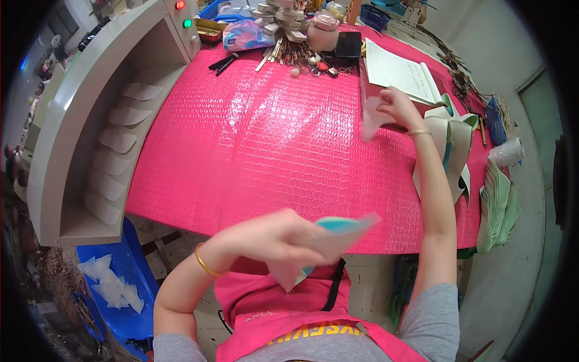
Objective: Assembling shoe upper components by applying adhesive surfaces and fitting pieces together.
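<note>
My left hand (265, 238), blurred by motion, is near the table's front edge above the pink apron. Its fingers are closed on a thin whitish sheet piece with a teal patch (338, 225). At the right of the table, my right hand (397, 110) pinches a thin, translucent white piece (372, 119) just in front of an open notebook (395, 71). Beneath my right forearm lies a bundle of curved white and pale green cut pieces (459, 142). Several curved white pieces (123, 116) lie in a row along the opening of a grey machine (90, 66) on the left.
Pink textured sheeting covers the table (241, 133). Brushes (289, 51), a lidded jar (323, 33) and a tissue pack (246, 35) stand at the back. Stacked pale green pieces (497, 208) hang over the right edge. White scraps (111, 283) lie on a blue chair (129, 311).
</note>
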The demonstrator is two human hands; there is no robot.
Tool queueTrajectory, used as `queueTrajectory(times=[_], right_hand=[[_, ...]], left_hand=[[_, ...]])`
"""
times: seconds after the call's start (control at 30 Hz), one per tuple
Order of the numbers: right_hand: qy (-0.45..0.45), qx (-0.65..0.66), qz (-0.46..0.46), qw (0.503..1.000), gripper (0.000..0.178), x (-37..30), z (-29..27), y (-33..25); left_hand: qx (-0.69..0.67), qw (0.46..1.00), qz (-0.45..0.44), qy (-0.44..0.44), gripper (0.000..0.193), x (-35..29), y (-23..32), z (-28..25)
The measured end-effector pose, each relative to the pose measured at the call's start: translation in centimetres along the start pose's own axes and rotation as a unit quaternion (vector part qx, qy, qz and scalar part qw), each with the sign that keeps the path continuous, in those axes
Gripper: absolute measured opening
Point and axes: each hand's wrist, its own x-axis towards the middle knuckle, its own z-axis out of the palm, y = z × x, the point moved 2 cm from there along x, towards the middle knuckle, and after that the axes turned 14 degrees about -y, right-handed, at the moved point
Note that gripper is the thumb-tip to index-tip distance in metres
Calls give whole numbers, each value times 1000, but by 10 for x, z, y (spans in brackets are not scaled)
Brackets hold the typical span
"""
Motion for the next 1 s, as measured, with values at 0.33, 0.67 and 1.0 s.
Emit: queueTrajectory(times=[0.33, 0.67, 1.0], right_hand=[[-38, 109, -5, 993, 31, -117, 64, -99], [-92, -18, -64, 994, 22, -62, 62, -24], [196, 640, -109, 735, 14, -208, 47, -85]], left_hand=[[-189, 964, -34, 185, 35, -4, -62, -4], [-68, 996, 1, 58, 19, -8, -13, 31], [-150, 929, -82, 329, 31, -9, -116, 0]])
